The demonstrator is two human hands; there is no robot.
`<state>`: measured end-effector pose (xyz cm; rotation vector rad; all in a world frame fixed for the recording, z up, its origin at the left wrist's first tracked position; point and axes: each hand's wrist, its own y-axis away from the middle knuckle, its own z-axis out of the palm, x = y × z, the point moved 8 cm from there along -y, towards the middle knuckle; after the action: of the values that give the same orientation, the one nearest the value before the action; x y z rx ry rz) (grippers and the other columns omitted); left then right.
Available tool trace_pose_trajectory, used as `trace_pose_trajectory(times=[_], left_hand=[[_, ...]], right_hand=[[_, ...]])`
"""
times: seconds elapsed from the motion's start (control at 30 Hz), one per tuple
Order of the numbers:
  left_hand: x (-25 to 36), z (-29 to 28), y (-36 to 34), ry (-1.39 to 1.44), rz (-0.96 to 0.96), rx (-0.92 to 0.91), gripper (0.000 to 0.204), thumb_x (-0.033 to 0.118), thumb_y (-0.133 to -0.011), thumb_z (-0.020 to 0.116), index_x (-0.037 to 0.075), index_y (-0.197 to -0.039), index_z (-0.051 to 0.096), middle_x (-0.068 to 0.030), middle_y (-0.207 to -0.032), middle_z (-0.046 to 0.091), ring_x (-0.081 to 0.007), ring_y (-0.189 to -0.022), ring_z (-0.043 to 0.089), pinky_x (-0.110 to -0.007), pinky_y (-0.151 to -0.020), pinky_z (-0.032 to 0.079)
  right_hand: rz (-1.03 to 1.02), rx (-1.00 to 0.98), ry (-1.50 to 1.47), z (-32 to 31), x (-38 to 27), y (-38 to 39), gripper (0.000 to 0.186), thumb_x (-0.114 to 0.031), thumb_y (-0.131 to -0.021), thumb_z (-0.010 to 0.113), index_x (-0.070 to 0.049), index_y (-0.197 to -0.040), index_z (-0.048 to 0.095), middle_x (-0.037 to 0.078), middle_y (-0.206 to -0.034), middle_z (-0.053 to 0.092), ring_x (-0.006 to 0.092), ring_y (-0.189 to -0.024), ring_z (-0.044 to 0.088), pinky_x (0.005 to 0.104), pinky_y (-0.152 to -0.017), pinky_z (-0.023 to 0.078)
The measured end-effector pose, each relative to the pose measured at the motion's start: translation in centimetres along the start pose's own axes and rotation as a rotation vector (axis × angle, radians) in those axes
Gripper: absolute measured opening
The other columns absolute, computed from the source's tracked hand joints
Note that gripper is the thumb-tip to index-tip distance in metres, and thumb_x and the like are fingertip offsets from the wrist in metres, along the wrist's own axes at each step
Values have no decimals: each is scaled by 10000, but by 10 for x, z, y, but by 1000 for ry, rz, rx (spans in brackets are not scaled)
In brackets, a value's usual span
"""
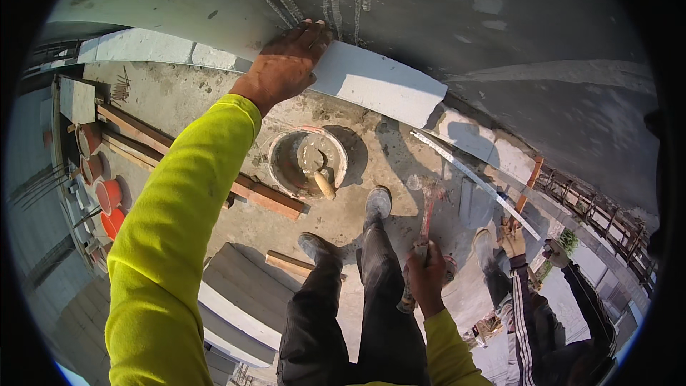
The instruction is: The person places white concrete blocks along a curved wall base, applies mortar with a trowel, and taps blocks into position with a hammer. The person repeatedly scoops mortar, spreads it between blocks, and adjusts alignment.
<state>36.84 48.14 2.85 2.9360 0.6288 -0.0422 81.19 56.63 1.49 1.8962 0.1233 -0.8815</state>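
The white block is seen at the upper centre of the frame, lying along the foot of the grey wall. Its left end is covered by the left hand, whose fingers are mostly extended and slightly parted; nothing is seen to be gripped. A hammer-like tool is held at the lower centre, its handle wrapped by the closed right hand.

The block seems to be steadied by the left hand. This is best done with light, even pressure, the fingers kept clear of the wall joint and any striking point; the tool should be used gently, as the edges look easily chipped.

The concrete floor is stained and dusty. On it, 1 mortar bucket is placed near the frame's centre, with 1 trowel in it. Timber planks are laid at centre left. At lower right, a white strip is handled by a co-worker.
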Motion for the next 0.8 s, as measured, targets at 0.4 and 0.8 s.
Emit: trace_pose_trajectory(times=[0.4,0.8], left_hand=[[-10,23,-20,26,21,-230,912,285,-774,799,15,-1517,344,-215,-1497,385,-383,-1377,423,-450,-1128,413],[-4,22,-34,-24,-68,-455,917,266,-763,809,8,-1516,355,-222,-1501,417,-390,-1371,448,-449,-1124,411]], right_hand=[[-331,242,-587,-17,-96,-107,450,-46,-933,625,-39,-1371,524,8,-823,600,85,-634,561,250,-562,498],[-231,-11,-539,0,-109,-144,375,-67,-921,673,39,-1261,557,57,-869,657,126,-633,622,284,-566,515]])
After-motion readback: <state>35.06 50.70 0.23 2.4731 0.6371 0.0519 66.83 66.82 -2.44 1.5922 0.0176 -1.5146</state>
